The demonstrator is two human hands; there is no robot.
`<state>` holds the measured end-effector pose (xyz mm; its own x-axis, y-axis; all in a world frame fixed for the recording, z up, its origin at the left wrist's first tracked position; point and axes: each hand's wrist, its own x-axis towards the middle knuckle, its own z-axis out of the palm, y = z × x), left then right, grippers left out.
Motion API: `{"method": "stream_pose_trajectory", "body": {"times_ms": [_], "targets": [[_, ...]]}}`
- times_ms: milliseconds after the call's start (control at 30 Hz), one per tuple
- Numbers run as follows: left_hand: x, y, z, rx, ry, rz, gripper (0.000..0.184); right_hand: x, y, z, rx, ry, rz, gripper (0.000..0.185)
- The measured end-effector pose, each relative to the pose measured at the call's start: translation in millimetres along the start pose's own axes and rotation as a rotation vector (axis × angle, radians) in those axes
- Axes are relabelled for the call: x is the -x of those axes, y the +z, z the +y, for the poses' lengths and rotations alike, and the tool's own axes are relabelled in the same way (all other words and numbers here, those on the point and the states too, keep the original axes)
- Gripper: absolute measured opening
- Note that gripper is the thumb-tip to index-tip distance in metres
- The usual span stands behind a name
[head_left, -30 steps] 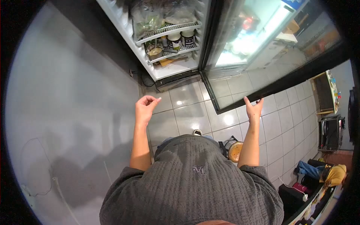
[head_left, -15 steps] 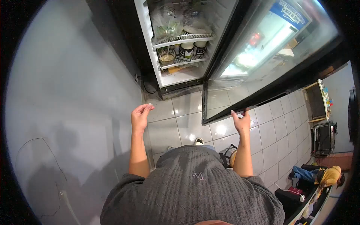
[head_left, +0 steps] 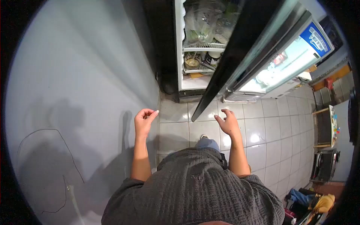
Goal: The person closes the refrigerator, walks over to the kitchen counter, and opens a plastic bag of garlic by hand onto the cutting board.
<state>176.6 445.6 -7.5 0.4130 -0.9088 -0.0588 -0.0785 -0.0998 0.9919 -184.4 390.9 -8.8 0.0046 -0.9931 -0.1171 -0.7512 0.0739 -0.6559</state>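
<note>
My left hand (head_left: pixel 145 122) is raised beside the grey wall, its thumb and index finger pinched together. Whether anything sits in that pinch I cannot make out. My right hand (head_left: pixel 229 122) has its fingers apart and curved, holding nothing. It is just right of the lower corner of a black-framed fridge door (head_left: pixel 225 63), apart from it. The door stands partly open, nearly edge-on to me. Behind it, the fridge shows a white shelf (head_left: pixel 206 48) with clear plastic bags (head_left: pixel 202 28). Lower down are a bowl of pale food (head_left: pixel 192 62) and a jar with a dark label (head_left: pixel 212 59).
The grey wall (head_left: pixel 82 82) runs close along my left. A second lit fridge with a blue banner (head_left: pixel 317 39) stands to the right. Shiny tiles (head_left: pixel 262 131) cover the floor. A yellow garment (head_left: pixel 324 203) and blue cloth (head_left: pixel 300 196) show at the lower right.
The fridge door has swung leftward, covering more of the fridge opening. My right hand has let go of its edge and moved left. My left hand stays pinched.
</note>
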Motion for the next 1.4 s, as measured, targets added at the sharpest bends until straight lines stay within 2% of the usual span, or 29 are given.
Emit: {"method": "stream_pose_trajectory", "body": {"times_ms": [67, 133, 167, 233, 433, 467, 567, 633, 733, 800, 867, 900, 933, 967, 1033, 1067, 1133, 1200, 1300, 1400], "targets": [[-3.0, -2.9, 3.3, -0.035, 0.001, 0.05, 0.022, -19.0, 3.8, -4.1, 0.013, -0.08, -0.023, 0.053], [-4.6, -0.1, 14.3, -0.132, -0.247, 0.156, 0.022, -41.5, 8.7, -7.5, 0.027, -0.159, -0.048, 0.053], [-8.8, 2.6, 10.0, -0.131, -0.249, 0.176, 0.022, -54.9, 11.7, -10.9, 0.003, -0.18, -0.081, 0.052], [-20.4, 9.3, -3.8, 0.124, -0.109, 0.256, 0.022, -87.4, 16.7, -17.8, -0.036, -0.233, -0.158, 0.05], [-43.4, 44.5, -13.4, 0.048, -0.076, 0.47, 0.019, -202.6, 22.9, -29.5, 0.0, -0.394, -0.363, 0.049], [-43.4, 56.5, 0.3, 0.054, -0.202, 0.52, 0.018, -221.4, 20.2, -32.6, -0.005, -0.432, -0.385, 0.049], [-49.3, 88.6, 21.2, 0.099, -0.315, 0.641, 0.018, -270.9, 12.2, -44.6, 0.01, -0.511, -0.475, 0.048], [-47.7, 99.5, 8.8, 0.081, -0.3, 0.709, 0.017, -301.3, 20.3, -44.3, 0.057, -0.54, -0.571, 0.047], [-21.5, 117.7, 1.3, 0.084, -0.335, 0.814, 0.027, -321.9, 37.5, -52.5, 0.135, -0.6, -0.722, 0.047], [1.8, 129.2, 12.1, 0.068, -0.36, 0.858, 0.041, -323.9, 47.5, -59.4, 0.163, -0.648, -0.834, 0.047], [28.6, 132.5, -4.9, 0.138, -0.384, 0.958, 0.045, -331.0, 78.8, -49.6, 0.207, -0.786, -0.89, 0.048], [43.9, 133.8, -12.5, 0.198, -0.392, 0.99, 0.048, -330.8, 92.8, -48.3, 0.233, -0.877, -0.896, 0.049], [69.7, 139.5, -9.1, 0.163, -0.361, 1.059, 0.034, -317.6, 95.6, -53.8, 0.268, -0.892, -0.953, 0.051], [90.8, 144.4, -7.3, 0.174, -0.36, 1.138, 0.034, -306.4, 102.3, -56.6, 0.276, -0.957, -0.998, 0.051], [141.1, 160.0, 6.3, 0.07, -0.327, 1.234, 0.017, -273.3, 106.4, -62.0, 0.335, -1.042, -1.052, 0.053], [165.1, 170.3, 9.9, 0.093, -0.227, 1.361, 0.012, -251.5, 103.2, -67.7, 0.358, -1.082, -1.1, 0.053], [193.5, 163.6, -26.9, 0.107, -0.334, 1.483, 0.012, -232.4, 147.7, -83.1, 0.45, -1.185, -1.204, 0.053], [253.5, 190.2, -43.2, 0.123, -0.411, 1.615, 0.013, -186.1, 163.7, -86.9, 0.533, -1.283, -1.311, 0.054], [344.6, 257.9, -57.0, 0.281, -0.383, 1.873, 0.014, -92.3, 155.0, -83.8, 0.651, -1.407, -1.41, 0.054], [444.3, 330.7, -40.5, 0.43, -0.233, 2.083, 0.015, 3.8, 139.5, -61.1, 0.625, -1.622, -1.495, 0.051]]}}
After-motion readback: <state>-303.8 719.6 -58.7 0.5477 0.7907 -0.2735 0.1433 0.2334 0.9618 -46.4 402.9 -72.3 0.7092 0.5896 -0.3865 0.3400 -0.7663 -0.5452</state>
